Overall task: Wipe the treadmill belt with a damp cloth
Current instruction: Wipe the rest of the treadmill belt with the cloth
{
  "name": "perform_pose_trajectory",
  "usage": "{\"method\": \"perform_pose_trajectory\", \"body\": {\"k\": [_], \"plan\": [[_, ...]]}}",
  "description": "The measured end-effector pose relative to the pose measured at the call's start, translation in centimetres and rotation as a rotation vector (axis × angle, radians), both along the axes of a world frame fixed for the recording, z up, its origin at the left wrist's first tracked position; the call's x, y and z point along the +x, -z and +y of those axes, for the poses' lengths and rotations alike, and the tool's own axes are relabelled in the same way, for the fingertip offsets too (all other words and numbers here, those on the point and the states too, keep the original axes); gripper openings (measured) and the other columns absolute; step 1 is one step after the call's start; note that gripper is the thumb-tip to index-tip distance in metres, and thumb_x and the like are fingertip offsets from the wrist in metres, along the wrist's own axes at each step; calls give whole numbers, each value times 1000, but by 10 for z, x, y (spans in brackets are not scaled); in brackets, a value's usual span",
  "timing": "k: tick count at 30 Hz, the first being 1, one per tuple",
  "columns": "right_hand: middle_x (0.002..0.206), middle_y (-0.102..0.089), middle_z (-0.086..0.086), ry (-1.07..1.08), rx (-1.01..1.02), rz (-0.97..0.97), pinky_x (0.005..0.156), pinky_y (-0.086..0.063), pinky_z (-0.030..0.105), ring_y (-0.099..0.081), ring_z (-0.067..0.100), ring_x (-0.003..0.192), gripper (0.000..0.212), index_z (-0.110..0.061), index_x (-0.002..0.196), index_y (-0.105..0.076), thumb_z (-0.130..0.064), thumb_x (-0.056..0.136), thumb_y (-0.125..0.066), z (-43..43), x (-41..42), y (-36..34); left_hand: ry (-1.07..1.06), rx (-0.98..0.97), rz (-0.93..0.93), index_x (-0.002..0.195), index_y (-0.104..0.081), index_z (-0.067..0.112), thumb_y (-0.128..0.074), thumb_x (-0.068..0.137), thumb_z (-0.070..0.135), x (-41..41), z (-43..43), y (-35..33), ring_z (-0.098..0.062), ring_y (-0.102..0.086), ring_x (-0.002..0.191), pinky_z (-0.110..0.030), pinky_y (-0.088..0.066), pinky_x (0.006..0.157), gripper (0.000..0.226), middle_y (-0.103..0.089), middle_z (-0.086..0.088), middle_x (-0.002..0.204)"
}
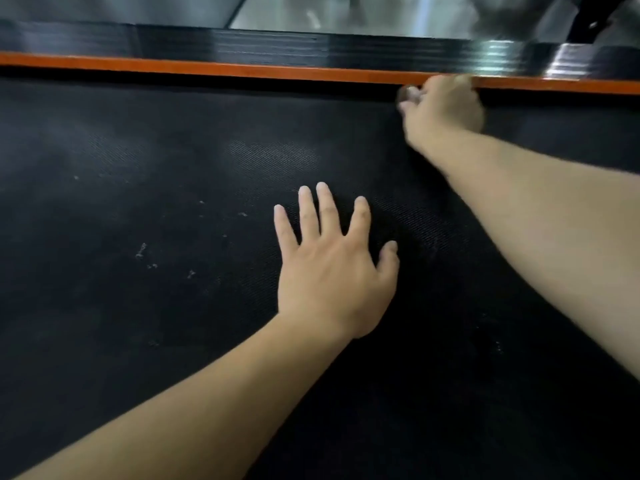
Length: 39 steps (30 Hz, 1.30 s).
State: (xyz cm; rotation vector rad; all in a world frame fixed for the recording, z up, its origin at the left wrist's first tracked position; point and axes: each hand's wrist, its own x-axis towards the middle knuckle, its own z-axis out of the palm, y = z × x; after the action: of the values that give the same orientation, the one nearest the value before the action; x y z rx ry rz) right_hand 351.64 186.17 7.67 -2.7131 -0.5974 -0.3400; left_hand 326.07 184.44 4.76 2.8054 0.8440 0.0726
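Note:
The black textured treadmill belt [173, 202] fills most of the view, with pale specks and dusty smears on its left half. My left hand [332, 271] lies flat on the middle of the belt, palm down and fingers spread. My right hand [443, 105] reaches to the belt's far edge, against the orange strip [207, 68]. Its fingers are curled round a small greyish wad [408, 95] that looks like a bunched cloth. The wad is blurred and mostly hidden by the hand.
Beyond the orange strip runs a black ribbed side rail [277, 46] with shiny patches at the right. Past it is a pale glossy floor [329, 12]. A black frame post [588, 22] stands at the top right.

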Motion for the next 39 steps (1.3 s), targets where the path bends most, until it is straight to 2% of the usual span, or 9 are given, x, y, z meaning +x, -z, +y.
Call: {"method": "perform_pose_trajectory", "body": {"k": [3, 8, 13, 18, 20, 24, 28, 33, 39], "plan": [[109, -57, 6, -298, 16, 18, 77, -45, 34, -56, 26, 95, 36, -22, 104, -69, -54, 88, -63, 2, -25, 9, -19, 19, 5, 162, -6, 31, -18, 99, 65, -1, 2, 0, -31, 19, 155, -59, 10, 122, 73, 8, -16, 170], [121, -62, 12, 87, 36, 52, 83, -48, 40, -61, 35, 108, 44, -17, 116, -64, -53, 92, -55, -26, 38, -4, -28, 45, 0, 162, -9, 32, -16, 98, 68, -1, 1, 2, -30, 14, 156, -58, 8, 123, 74, 4, -14, 170], [102, -63, 11, -326, 38, 4, 73, -43, 33, -59, 31, 89, 36, -20, 92, -68, -55, 88, -59, -52, -1, 13, -54, 52, 10, 160, -12, 34, -12, 92, 70, 1, 1, 1, -29, 10, 157, -58, 6, 124, 78, 0, -13, 170], [106, -65, 18, -104, 19, 32, 78, -45, 35, -62, 36, 97, 42, -16, 87, -65, -56, 89, -54, -87, 31, -8, -50, 54, 15, 161, -11, 34, -11, 92, 71, 2, 0, 1, -28, 10, 157, -57, 5, 124, 78, 1, -12, 171], [99, -58, 13, -259, 23, 4, 74, -45, 35, -58, 33, 87, 44, -19, 89, -67, -61, 89, -57, -97, 2, 2, -58, 58, 20, 160, -11, 35, -10, 91, 71, 1, 0, 1, -27, 10, 157, -56, 5, 124, 79, 0, -12, 171], [81, -44, 2, -551, -2, -11, 59, -32, 29, -48, 22, 69, 41, -26, 69, -46, -60, 92, -51, -138, -38, 5, -58, 56, 27, 161, -11, 35, -11, 91, 72, 1, 0, 0, -26, 10, 157, -56, 4, 124, 79, 0, -11, 171], [89, -46, 8, -251, 45, -27, 67, -36, 34, -58, 36, 89, 41, -18, 80, -60, -55, 95, -52, -148, -26, 2, -57, 59, 29, 160, -12, 35, -15, 95, 71, 0, 1, 0, -26, 9, 157, -56, 4, 124, 75, -1, -11, 171], [81, -41, -3, -736, 15, 35, 59, -38, 29, -46, 17, 69, 43, -22, 70, -50, -61, 89, -47, -179, -119, 13, -58, 58, 21, 160, -14, 34, -20, 97, 68, 0, 0, 1, -27, 9, 157, -56, 4, 124, 72, -1, -12, 171], [81, -38, 0, -332, 60, -71, 61, -33, 31, -54, 33, 77, 40, -19, 74, -54, -55, 91, -53, -191, -94, 11, -58, 8, 9, 161, -14, 35, -21, 100, 65, -1, 0, -1, -26, 11, 157, -55, 8, 124, 69, 1, -11, 171]]}}
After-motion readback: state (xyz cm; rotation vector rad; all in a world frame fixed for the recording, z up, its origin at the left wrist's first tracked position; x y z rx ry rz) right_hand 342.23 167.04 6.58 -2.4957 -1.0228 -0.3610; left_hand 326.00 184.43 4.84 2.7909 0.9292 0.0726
